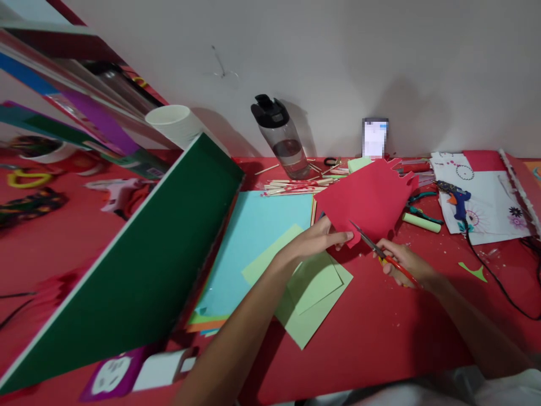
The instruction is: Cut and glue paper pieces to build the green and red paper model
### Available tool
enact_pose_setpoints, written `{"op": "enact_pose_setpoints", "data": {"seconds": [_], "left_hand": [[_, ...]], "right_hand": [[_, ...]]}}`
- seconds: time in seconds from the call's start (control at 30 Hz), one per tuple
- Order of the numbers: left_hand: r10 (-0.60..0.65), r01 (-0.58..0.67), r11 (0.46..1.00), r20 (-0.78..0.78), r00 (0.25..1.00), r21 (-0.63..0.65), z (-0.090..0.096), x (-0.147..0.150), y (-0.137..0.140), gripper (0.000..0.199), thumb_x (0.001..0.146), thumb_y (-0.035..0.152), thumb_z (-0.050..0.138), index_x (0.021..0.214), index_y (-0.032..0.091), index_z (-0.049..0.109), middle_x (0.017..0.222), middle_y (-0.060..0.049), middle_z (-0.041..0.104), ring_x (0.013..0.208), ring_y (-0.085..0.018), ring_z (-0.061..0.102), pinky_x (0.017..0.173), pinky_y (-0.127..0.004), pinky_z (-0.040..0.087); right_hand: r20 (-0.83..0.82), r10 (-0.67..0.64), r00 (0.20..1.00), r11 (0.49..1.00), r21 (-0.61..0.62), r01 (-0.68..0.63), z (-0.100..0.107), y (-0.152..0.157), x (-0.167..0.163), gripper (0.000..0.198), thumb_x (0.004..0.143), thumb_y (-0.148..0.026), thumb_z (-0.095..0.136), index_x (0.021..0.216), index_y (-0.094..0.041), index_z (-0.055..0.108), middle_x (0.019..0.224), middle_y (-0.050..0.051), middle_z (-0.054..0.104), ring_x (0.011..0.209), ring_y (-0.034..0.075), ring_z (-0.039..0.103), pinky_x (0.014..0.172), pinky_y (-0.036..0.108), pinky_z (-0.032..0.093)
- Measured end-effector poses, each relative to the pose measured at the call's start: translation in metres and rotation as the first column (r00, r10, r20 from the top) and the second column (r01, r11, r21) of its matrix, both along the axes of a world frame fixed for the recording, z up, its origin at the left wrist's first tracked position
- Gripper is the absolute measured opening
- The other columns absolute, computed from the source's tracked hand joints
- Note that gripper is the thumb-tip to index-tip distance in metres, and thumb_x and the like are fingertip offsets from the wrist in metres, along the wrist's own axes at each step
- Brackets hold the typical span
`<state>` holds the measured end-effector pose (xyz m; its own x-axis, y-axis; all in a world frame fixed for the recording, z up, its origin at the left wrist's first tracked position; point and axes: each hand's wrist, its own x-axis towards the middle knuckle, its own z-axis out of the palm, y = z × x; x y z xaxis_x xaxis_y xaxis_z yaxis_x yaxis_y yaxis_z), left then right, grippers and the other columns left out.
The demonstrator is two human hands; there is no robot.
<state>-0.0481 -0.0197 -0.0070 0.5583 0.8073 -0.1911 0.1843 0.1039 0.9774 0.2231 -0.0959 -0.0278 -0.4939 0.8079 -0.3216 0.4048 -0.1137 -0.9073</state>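
My left hand (325,238) pinches the lower left edge of a sheet of red paper (366,197), thumb on top. Several notches mark the sheet's upper right edge. In my right hand (399,262) is a pair of scissors (376,248) with red and yellow handles. The blades point up and left and lie at the paper's lower edge, close to my left thumb. Beneath my left wrist lie light green sheets (316,287), partly hidden by my forearm. Under those is a light blue sheet (253,225).
A green board (169,248) slants up at the left. Behind the paper stand a water bottle (283,138) and a phone (374,138). Thin sticks (291,187) lie near the bottle. On the right are a blue glue gun (459,197) with its cord, pliers (422,208) and a green scrap (473,272).
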Motion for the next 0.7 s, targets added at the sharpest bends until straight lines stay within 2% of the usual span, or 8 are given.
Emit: {"op": "enact_pose_setpoints", "data": {"seconds": [0.13, 0.27, 0.37, 0.53, 0.7], "left_hand": [[0.038, -0.04, 0.999, 0.093, 0.995, 0.023, 0.004, 0.012, -0.006, 0.036, 0.086, 0.045, 0.081, 0.097, 0.018, 0.06, 0.085, -0.004, 0.067, 0.076, -0.02, 0.064, 0.069, -0.034, 0.054], [0.188, -0.204, 0.975, 0.171, 0.967, 0.085, 0.003, 0.028, -0.014, 0.044, 0.09, 0.046, 0.076, 0.117, 0.018, 0.055, 0.093, -0.005, 0.069, 0.079, -0.022, 0.069, 0.068, -0.034, 0.058], [0.286, -0.314, 0.943, 0.208, 0.935, 0.113, 0.0, 0.038, -0.019, 0.045, 0.095, 0.044, 0.071, 0.127, 0.019, 0.052, 0.095, -0.005, 0.07, 0.071, -0.019, 0.07, 0.065, -0.033, 0.059], [0.36, -0.401, 0.899, 0.227, 0.905, 0.174, -0.005, 0.047, -0.026, 0.037, 0.098, 0.042, 0.067, 0.123, 0.02, 0.052, 0.085, -0.001, 0.068, 0.067, -0.016, 0.069, 0.062, -0.029, 0.058], [0.392, -0.434, 0.892, 0.261, 0.882, 0.126, -0.013, 0.053, -0.029, 0.033, 0.097, 0.043, 0.067, 0.115, 0.022, 0.048, 0.083, 0.001, 0.066, 0.066, -0.016, 0.069, 0.06, -0.028, 0.056]], "right_hand": [[-0.024, -0.038, 0.999, 0.998, 0.044, 0.039, -0.007, -0.001, -0.002, 0.024, 0.098, -0.044, 0.063, 0.112, -0.026, 0.055, 0.072, -0.008, 0.052, 0.046, 0.008, 0.051, 0.042, 0.017, 0.039], [-0.067, -0.081, 0.994, 0.995, 0.059, 0.085, -0.01, -0.003, -0.007, 0.034, 0.095, -0.052, 0.065, 0.113, -0.026, 0.053, 0.072, -0.008, 0.052, 0.046, 0.009, 0.053, 0.041, 0.019, 0.043], [-0.075, -0.12, 0.99, 0.99, 0.065, 0.125, -0.012, -0.005, -0.01, 0.033, 0.095, -0.052, 0.065, 0.113, -0.027, 0.053, 0.073, -0.007, 0.055, 0.046, 0.01, 0.054, 0.042, 0.02, 0.046], [-0.077, -0.124, 0.989, 0.987, 0.096, 0.131, -0.015, -0.007, -0.012, 0.038, 0.096, -0.057, 0.062, 0.117, -0.026, 0.053, 0.067, -0.008, 0.056, 0.044, 0.012, 0.057, 0.042, 0.022, 0.046], [-0.103, -0.169, 0.98, 0.977, 0.113, 0.18, -0.024, -0.007, -0.014, 0.037, 0.098, -0.058, 0.061, 0.116, -0.027, 0.052, 0.07, -0.007, 0.06, 0.044, 0.011, 0.056, 0.041, 0.021, 0.043]]}}
